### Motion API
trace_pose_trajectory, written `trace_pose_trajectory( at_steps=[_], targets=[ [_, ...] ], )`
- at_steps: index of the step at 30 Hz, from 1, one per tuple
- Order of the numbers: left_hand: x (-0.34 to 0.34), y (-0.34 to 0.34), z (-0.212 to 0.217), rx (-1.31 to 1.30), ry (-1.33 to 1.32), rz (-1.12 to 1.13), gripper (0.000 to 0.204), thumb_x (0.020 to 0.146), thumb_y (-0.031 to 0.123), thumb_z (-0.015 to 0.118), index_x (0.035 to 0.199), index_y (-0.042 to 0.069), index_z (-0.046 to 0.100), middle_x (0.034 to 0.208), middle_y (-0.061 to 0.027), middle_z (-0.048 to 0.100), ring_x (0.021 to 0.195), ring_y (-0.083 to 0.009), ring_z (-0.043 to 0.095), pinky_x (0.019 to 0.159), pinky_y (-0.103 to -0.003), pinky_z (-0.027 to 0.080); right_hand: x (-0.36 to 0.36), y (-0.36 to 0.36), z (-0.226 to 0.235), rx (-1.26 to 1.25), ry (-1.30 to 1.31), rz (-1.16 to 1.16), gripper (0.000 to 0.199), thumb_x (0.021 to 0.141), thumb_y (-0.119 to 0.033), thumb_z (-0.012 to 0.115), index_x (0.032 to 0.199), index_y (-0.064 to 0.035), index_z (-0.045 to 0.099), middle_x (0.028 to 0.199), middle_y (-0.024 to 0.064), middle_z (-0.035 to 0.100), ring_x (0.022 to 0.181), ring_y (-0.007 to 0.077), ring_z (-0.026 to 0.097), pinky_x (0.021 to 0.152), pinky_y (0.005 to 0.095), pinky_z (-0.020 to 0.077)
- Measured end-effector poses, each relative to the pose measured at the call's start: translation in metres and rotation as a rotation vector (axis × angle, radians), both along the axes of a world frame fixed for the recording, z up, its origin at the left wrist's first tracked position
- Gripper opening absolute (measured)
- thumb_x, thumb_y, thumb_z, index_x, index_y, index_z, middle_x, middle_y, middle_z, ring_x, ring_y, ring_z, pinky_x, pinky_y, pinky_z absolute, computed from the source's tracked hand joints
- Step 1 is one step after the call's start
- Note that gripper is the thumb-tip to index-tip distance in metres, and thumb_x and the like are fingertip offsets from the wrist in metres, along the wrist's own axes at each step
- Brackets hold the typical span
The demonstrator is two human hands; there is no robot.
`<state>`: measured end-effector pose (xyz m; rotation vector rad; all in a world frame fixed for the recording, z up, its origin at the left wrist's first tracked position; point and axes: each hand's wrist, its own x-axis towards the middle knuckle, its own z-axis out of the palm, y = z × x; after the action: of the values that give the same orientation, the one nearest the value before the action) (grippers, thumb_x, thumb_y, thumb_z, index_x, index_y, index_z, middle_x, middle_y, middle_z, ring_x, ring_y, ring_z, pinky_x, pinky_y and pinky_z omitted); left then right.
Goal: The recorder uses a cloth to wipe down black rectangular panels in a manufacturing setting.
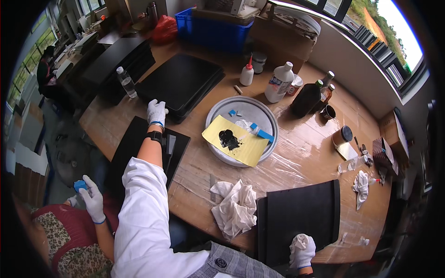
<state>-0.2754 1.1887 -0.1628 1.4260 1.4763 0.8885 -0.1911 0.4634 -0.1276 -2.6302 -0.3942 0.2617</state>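
Note:
My left hand [156, 113], in a white glove, is at the near edge of a stack of black panels [185, 83], fingers bent over the top panel's edge. Its fingertips are partly hidden. Below that wrist lies another black panel [134, 134] with a dark, grey-edged strip on it. My right hand [302, 254], also gloved, is closed around a bunched white cloth [302, 241] at the near right corner of a flat black panel [299, 213]. A crumpled pale cloth [235, 208] lies beside that panel's left edge.
A round grey tray [213, 111] carries yellow sandpaper [250, 150] smeared black, plus blue pieces. Behind it stand a white jug [279, 83], a red-tipped bottle [247, 74] and dark bottles [307, 98]. A clear bottle [126, 83] stands left. A co-worker's gloved hand [92, 199] holds a blue block.

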Motion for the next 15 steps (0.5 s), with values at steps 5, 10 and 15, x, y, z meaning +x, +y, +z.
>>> trace_pose_trajectory(
  at_steps=[5,10,15],
  targets=[
    [0.002,-0.004,0.008,0.183,0.084,0.227,0.051,0.085,0.028,0.063,0.126,0.001,0.052,0.106,-0.015,0.065,0.088,-0.0281,0.066,0.081,-0.037,0.052,-0.006,0.021,0.027,0.08,0.097,-0.049,0.015,0.083,-0.016,0.059,0.075,-0.0069,0.068,0.066,0.0058,0.065,0.059,0.0176,0.066,0.053,0.0296,0.0517],
    [0.022,-0.081,0.047,0.209,-0.251,0.063,0.053,0.087,0.026,0.062,0.13,-0.002,0.046,0.109,-0.0162,0.063,0.078,-0.0234,0.064,0.074,-0.034,0.052,-0.001,0.013,0.015,0.131,0.264,-0.178,0.014,0.083,-0.022,0.063,0.086,-0.0093,0.068,0.069,0.0065,0.064,0.062,0.0192,0.066,0.057,0.0311,0.0527],
    [0.032,-0.225,0.102,0.072,-0.441,-0.209,0.045,0.092,0.019,0.06,0.13,0.0,0.045,0.104,-0.0087,0.059,0.079,-0.0135,0.059,0.074,-0.028,0.052,0.006,0.013,0.025,0.232,0.487,-0.198,0.015,0.084,-0.021,0.059,0.075,-0.012,0.067,0.055,0.0014,0.06,0.044,0.0126,0.057,0.042,0.0278,0.045]
  ],
)
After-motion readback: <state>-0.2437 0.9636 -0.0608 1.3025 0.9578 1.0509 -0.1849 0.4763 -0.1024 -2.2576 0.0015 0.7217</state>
